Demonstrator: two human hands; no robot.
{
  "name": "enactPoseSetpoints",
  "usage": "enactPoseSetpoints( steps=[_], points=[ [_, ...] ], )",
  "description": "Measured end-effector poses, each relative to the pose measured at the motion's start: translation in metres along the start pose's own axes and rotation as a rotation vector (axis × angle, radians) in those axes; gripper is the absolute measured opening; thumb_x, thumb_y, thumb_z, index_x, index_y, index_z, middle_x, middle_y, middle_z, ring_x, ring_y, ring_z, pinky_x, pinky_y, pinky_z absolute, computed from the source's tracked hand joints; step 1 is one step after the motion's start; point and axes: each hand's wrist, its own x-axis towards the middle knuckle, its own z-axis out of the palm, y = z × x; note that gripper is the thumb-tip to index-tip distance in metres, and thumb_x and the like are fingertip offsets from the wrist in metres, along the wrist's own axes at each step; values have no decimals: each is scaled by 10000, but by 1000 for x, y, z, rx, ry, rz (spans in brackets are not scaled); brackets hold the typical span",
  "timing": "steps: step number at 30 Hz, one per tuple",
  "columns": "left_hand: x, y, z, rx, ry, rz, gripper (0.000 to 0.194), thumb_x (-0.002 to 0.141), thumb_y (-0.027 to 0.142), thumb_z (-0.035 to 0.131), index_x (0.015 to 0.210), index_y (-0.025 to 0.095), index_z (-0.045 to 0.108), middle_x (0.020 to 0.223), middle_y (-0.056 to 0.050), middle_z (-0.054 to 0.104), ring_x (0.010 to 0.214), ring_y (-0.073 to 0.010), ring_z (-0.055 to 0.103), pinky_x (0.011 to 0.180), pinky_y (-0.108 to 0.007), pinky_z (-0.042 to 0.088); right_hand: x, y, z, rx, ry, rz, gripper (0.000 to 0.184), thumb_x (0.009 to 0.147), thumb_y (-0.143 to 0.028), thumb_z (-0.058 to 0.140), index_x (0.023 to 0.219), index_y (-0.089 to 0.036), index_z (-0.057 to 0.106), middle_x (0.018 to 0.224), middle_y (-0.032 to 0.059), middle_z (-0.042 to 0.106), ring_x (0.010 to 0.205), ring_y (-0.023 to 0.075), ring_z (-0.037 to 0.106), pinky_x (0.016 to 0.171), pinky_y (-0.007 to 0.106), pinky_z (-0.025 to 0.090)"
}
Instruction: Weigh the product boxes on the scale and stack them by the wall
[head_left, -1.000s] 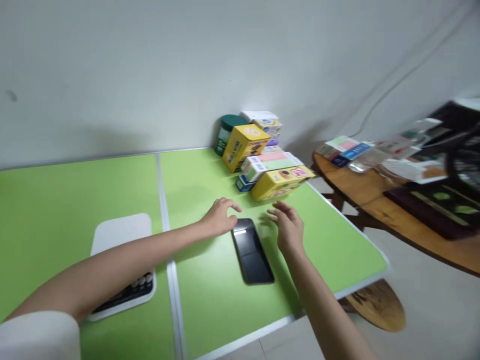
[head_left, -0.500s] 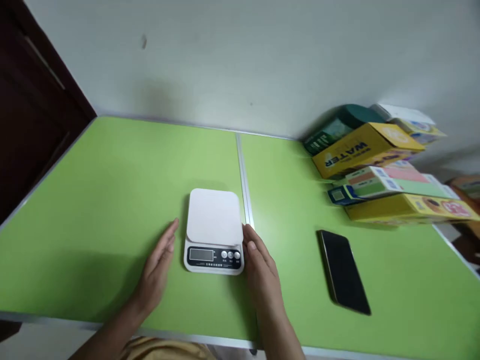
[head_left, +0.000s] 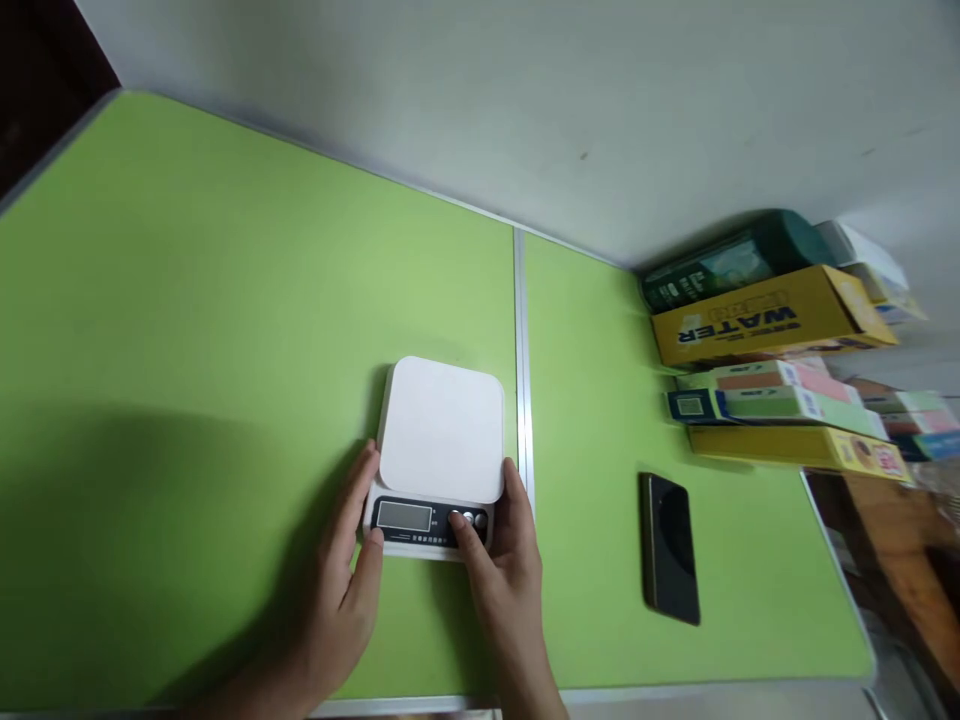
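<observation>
A white digital kitchen scale (head_left: pixel 442 430) lies on the green table, its blank grey display and round buttons on a black strip at the front. My left hand (head_left: pixel 341 590) grips the left side, with fingers along the edge and the thumb at the front left corner. On the other side, my right hand (head_left: pixel 506 570) has its fingers against the scale's right edge. Its thumb rests on the leftmost button and partly covers the button row.
A black smartphone (head_left: pixel 670 548) lies to the right on the green table (head_left: pixel 247 300). Beyond it stand a yellow box marked WATER (head_left: pixel 750 322), a dark green container (head_left: pixel 739 255) and several other boxes. A pale wall (head_left: pixel 465 90) borders the table's back edge.
Both hands have closed in on the scale and now touch its sides. My right thumb has moved onto a button. The view has turned and tilted.
</observation>
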Motion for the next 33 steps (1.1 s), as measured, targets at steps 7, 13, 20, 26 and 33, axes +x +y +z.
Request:
enactPoseSetpoints(
  steps=[7,13,20,26,33],
  points=[
    [2,9,3,311,9,154,580,926,78,313,1465,279,245,1558,12,235,1424,-124,228,1158,-230,231,-4,-5,1,-110,7,-14,674,868,-290,590,1453,-329,258,1574,12,193,1444,209,172,1179,437,181],
    [2,13,1,399,-30,162,606,901,42,328,1474,206,224,1559,-34,227,1429,-148,217,1160,-241,229,-6,-8,2,-132,9,3,673,880,-258,579,1456,-352,245,1580,-14,164,1450,197,142,1184,416,176],
    [3,21,0,468,-40,168,633,875,-1,326,1474,180,226,1557,-30,236,1424,-133,229,1151,-200,225,-9,-12,3,-147,14,45,693,885,-226,567,1469,-347,215,1580,-7,166,1447,215,152,1176,440,205],
    [2,26,4,518,-51,96,663,874,13,362,1483,217,198,1573,14,191,1434,-134,195,1154,-195,231,-9,-18,3,-200,31,36,708,877,-190,566,1471,-344,213,1577,-21,175,1450,211,132,1166,427,251],
    [-5,17,7,427,12,35,607,921,102,372,1477,279,207,1574,-9,189,1439,-212,189,1180,-368,232,-9,-16,-4,-286,-70,3,769,873,-194,548,1497,-302,111,1585,8,136,1451,256,116,1156,509,254]
  ],
)
